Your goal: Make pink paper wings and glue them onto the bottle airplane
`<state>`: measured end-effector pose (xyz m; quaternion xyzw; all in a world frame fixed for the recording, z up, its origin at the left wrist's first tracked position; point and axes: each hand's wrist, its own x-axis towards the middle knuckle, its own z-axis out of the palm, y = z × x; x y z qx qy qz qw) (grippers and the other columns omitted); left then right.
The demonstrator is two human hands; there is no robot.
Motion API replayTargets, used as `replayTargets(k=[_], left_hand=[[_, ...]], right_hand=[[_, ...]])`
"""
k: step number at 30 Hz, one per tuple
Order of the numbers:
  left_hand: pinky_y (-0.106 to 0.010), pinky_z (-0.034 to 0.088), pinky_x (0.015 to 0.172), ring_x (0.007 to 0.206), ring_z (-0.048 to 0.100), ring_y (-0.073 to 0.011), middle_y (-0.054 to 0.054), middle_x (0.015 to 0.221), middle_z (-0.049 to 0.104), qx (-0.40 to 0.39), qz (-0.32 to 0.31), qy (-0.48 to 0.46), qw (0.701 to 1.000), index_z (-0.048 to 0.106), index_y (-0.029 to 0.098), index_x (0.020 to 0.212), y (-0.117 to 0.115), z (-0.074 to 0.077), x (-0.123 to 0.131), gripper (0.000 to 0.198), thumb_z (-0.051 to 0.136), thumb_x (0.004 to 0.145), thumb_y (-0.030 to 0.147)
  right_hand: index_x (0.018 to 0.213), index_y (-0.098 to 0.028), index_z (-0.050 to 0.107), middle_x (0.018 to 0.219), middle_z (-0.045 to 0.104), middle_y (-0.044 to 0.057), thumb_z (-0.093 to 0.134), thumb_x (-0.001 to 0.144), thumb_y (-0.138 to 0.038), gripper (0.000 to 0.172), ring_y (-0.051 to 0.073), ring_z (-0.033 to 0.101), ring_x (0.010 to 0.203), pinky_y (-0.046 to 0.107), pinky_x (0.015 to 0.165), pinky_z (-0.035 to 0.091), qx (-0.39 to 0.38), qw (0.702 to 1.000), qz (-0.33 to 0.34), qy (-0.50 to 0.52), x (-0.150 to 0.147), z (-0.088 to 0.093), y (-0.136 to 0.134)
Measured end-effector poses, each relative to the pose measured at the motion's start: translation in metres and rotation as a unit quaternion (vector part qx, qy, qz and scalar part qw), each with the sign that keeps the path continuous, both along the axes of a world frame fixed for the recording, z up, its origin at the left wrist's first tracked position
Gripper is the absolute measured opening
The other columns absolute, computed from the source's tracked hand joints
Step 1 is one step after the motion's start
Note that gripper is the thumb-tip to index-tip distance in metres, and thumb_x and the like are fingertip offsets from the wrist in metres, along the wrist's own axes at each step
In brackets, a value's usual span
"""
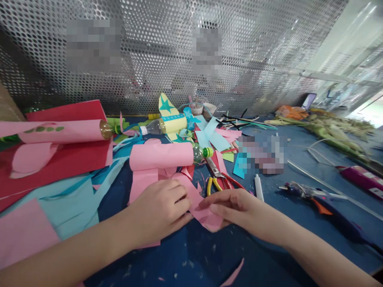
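Note:
Both my hands are on one cut piece of pink paper (206, 217) near the middle of the table. My right hand (236, 207) pinches its right end between thumb and fingers. My left hand (167, 205) lies over its left part with fingers curled; the fingertips are partly hidden. Just beyond lies a plastic bottle wrapped in pink paper (161, 155), its green cap pointing right. More pink paper (143, 185) lies under the left hand. Scissors (217, 171) with red handles rest past my right hand, beside yellow-handled ones (214, 185).
A glue gun (323, 199) lies at right, near a white stick (259, 187) and a purple bottle (362, 179). At left are red sheets (86, 155) and another pink-wrapped bottle (66, 131). A yellow-wrapped bottle (173, 124) and paper scraps lie behind, before a perforated metal wall (161, 59).

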<state>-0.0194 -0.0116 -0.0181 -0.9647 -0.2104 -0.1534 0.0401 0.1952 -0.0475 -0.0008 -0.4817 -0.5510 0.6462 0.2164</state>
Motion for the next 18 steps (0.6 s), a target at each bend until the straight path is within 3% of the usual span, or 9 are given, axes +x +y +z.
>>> replayTargets(k=[3, 6, 9, 12, 15, 18], left_hand=[[-0.034, 0.051, 0.067, 0.072, 0.061, -0.0207, -0.007, 0.069, 0.066, 0.021, -0.024, -0.009, 0.999, 0.066, 0.014, 0.074, 0.001, 0.000, 0.001, 0.034, 0.039, 0.094, 0.016], [-0.033, 0.051, 0.069, 0.072, 0.060, -0.0196, -0.007, 0.070, 0.067, 0.021, -0.029, -0.021, 0.999, 0.067, 0.015, 0.078, 0.001, -0.003, -0.001, 0.033, 0.038, 0.094, 0.015], [-0.033, 0.051, 0.077, 0.076, 0.061, -0.0189, -0.006, 0.076, 0.069, 0.000, -0.027, -0.066, 0.997, 0.068, 0.019, 0.085, 0.003, -0.009, -0.003, 0.031, 0.039, 0.094, 0.017], [-0.034, 0.051, 0.078, 0.074, 0.061, -0.0187, -0.004, 0.077, 0.069, 0.016, -0.020, -0.097, 0.995, 0.068, 0.021, 0.083, 0.006, -0.014, -0.005, 0.034, 0.036, 0.094, 0.015], [-0.034, 0.052, 0.070, 0.067, 0.062, -0.0191, -0.004, 0.076, 0.070, 0.074, -0.068, -0.056, 0.993, 0.067, 0.018, 0.084, 0.011, -0.012, -0.007, 0.031, 0.038, 0.093, 0.015], [-0.030, 0.051, 0.064, 0.062, 0.061, -0.0167, 0.000, 0.074, 0.071, 0.036, -0.071, -0.091, 0.993, 0.066, 0.021, 0.081, 0.013, -0.008, -0.008, 0.026, 0.043, 0.091, 0.017]], right_hand=[[0.103, -0.015, 0.061, 0.076, 0.071, 0.005, 0.051, 0.081, -0.062, 0.053, 0.015, 0.069, 0.060, 0.024, 0.056, 0.055, 0.003, 0.999, -0.029, -0.017, 0.006, 0.001, 0.000], [0.094, -0.016, 0.059, 0.058, 0.065, 0.000, 0.046, 0.084, -0.062, 0.049, 0.012, 0.060, 0.044, 0.022, 0.044, 0.048, 0.136, 0.976, -0.126, -0.116, 0.026, 0.010, 0.005], [0.082, -0.018, 0.059, 0.059, 0.064, 0.002, 0.052, 0.082, -0.058, 0.040, 0.015, 0.061, 0.050, 0.025, 0.050, 0.050, 0.285, 0.892, -0.257, -0.239, 0.062, 0.023, 0.007], [0.084, -0.020, 0.063, 0.074, 0.070, 0.007, 0.055, 0.079, -0.053, 0.035, 0.023, 0.067, 0.066, 0.035, 0.065, 0.052, 0.311, 0.771, -0.348, -0.435, 0.103, 0.026, -0.006], [0.090, -0.015, 0.065, 0.087, 0.070, 0.016, 0.049, 0.081, -0.057, 0.047, 0.033, 0.067, 0.081, 0.046, 0.073, 0.050, 0.261, 0.663, -0.328, -0.621, 0.138, 0.008, -0.029], [0.087, -0.011, 0.066, 0.079, 0.068, 0.018, 0.046, 0.079, -0.066, 0.059, 0.037, 0.065, 0.084, 0.046, 0.073, 0.050, 0.201, 0.631, -0.292, -0.690, 0.162, -0.022, -0.048]])
